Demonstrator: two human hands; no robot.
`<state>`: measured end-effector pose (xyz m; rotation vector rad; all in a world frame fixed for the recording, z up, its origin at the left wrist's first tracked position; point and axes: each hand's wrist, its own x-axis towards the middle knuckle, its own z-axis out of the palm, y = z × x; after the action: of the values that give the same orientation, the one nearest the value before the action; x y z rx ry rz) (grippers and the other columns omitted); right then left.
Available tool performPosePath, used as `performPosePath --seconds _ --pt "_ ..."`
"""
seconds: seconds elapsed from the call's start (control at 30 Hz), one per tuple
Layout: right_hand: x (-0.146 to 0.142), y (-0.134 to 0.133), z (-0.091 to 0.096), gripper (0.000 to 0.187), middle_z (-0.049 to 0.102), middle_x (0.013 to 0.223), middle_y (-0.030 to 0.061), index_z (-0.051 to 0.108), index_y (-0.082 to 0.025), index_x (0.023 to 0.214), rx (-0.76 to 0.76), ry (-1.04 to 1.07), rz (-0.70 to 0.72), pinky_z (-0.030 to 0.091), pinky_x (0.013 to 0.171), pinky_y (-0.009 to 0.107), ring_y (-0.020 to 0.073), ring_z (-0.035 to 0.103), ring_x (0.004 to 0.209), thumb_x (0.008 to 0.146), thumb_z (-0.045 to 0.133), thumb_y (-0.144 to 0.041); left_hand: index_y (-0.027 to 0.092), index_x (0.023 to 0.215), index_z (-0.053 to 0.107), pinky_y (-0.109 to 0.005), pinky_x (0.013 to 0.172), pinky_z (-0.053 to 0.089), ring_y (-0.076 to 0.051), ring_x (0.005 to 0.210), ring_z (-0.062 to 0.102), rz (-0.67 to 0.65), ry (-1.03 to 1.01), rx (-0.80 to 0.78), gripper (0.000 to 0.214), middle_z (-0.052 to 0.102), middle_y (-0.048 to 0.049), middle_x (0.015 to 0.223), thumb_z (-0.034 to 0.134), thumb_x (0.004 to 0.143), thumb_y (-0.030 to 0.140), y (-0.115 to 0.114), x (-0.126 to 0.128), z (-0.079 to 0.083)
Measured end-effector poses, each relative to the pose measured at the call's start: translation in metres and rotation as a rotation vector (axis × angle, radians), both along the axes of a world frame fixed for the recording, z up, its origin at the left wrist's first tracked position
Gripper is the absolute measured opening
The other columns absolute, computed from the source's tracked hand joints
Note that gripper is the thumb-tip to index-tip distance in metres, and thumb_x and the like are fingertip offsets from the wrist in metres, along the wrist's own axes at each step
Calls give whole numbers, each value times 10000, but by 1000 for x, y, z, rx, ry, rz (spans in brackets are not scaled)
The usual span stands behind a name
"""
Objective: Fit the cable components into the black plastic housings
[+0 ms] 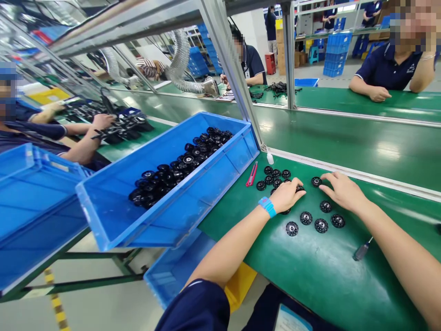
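Wheels (321, 225), black and round, lay on the green bench (275, 266) in the head view, with their round faces upward, so the axle direction was upright. Five were spread toward the middle of the bench, nearer than the right hand (346, 191). This hand had its thumb and forefinger apart at the right rim of one more wheel (316, 181), close to the far edge; whether they pressed it, I could not tell. The left hand (286, 195) was bent over a cluster (268, 179) near the far left corner; its grip was hidden. Beside it, a red cutter (251, 174) pointed its long axis toward the far edge. The screwdriver (361, 252) lay near the right forearm, handle toward the near edge. A blue bin (203, 202) with more wheels stood along the left edge.
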<state>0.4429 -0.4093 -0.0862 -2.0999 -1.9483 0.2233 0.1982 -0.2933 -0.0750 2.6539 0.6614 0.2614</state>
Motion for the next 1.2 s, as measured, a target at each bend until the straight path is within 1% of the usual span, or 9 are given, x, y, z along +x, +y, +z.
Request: performPosePath --seconds 0.17,0.37,0.53,0.67,0.73,0.8,0.9,1.03,1.2 --pt "-6 29 -7 387 645 1394 113 652 -209 1349 47 163 139 590 1039 493 253 662 1209 1040 680 -440 179 1251 674 -375 1039 587 -237 1181 730 32 -61 22 249 751 -100 1237 587 1094 352 -3 -5 -4" --pt "-5 26 -18 384 670 1333 106 648 -200 1342 53 323 127 614 981 457 228 688 1126 1053 660 -453 204 1032 808 -401 991 576 -234 1007 730 70 -97 113 236 801 -71 1038 601 1085 305 -6 -10 -2" --pt "3 28 -30 354 666 1352 107 668 -207 1311 55 377 89 601 1010 466 233 676 1159 1053 660 -450 171 1210 778 -504 1026 515 -299 1157 672 109 -205 237 386 787 -146 1210 466 1138 388 -37 -22 14" --pt "11 37 -43 361 664 1349 107 664 -204 1314 72 404 -21 604 1002 463 232 677 1152 1050 664 -450 297 1251 774 -365 1108 483 -230 1354 625 -237 -227 298 433 773 -25 1342 560 1062 623 -90 -17 14" --pt "15 39 -47 372 665 1343 107 659 -198 1319 88 420 -74 607 992 463 234 679 1146 1046 671 -450 293 1364 731 -393 1199 428 -264 1482 538 -419 -184 386 511 692 -38 1502 543 1056 654 -110 -6 8" --pt "20 37 -47 379 668 1332 105 656 -194 1322 107 443 -114 612 979 458 232 683 1132 1045 673 -451 273 1488 656 -473 1267 363 -326 1556 458 -468 -114 464 590 580 -89 1630 517 1061 655 -118 9 1" --pt "30 23 -40 378 675 1311 102 657 -190 1316 147 483 -175 618 961 448 226 689 1111 1046 672 -452 311 1590 561 -568 1299 303 -394 1601 392 -359 -28 472 640 471 -127 1711 548 1045 647 -108 32 -6" --pt "48 -15 -25 387 687 1259 94 652 -182 1315 213 524 -272 628 908 420 209 698 1045 1050 663 -465 400 1613 511 -626 1304 289 -413 1623 364 -161 12 405 609 471 -102 1712 557 1049 623 -81 48 -9" --pt "57 -67 -15 409 699 1173 78 656 -184 1290 298 524 -328 616 841 378 177 685 936 1064 620 -522 277 1542 606 -651 1303 310 -408 1595 421 27 28 371 515 528 -165 1662 520 1093 515 -52 38 -11"
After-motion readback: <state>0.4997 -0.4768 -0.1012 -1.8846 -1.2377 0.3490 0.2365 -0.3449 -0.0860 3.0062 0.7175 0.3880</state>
